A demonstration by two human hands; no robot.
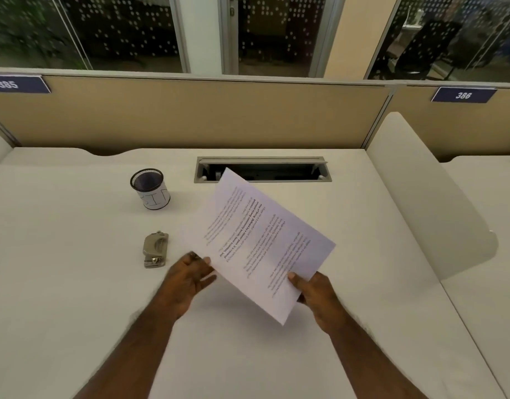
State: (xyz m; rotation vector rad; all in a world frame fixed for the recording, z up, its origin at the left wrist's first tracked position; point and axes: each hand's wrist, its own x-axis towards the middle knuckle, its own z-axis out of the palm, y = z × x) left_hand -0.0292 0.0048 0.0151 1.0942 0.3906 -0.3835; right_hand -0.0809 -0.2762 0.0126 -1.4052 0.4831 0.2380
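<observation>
A printed sheet of white paper point(256, 240) is held tilted above the white desk point(75, 283), its text turned sideways to me. My right hand point(314, 292) pinches the sheet's near right edge, thumb on top and fingers underneath. My left hand point(190, 279) is at the sheet's near left edge with fingers loosely spread; the fingertips touch the paper's edge. A grey metal hole punch point(155, 249) lies on the desk just left of my left hand.
A black mesh pen cup point(150, 188) with a white label stands at the back left. An open cable slot point(262, 169) is set in the desk behind the paper. A beige partition point(190, 116) closes the back; a white divider point(426, 194) rises on the right.
</observation>
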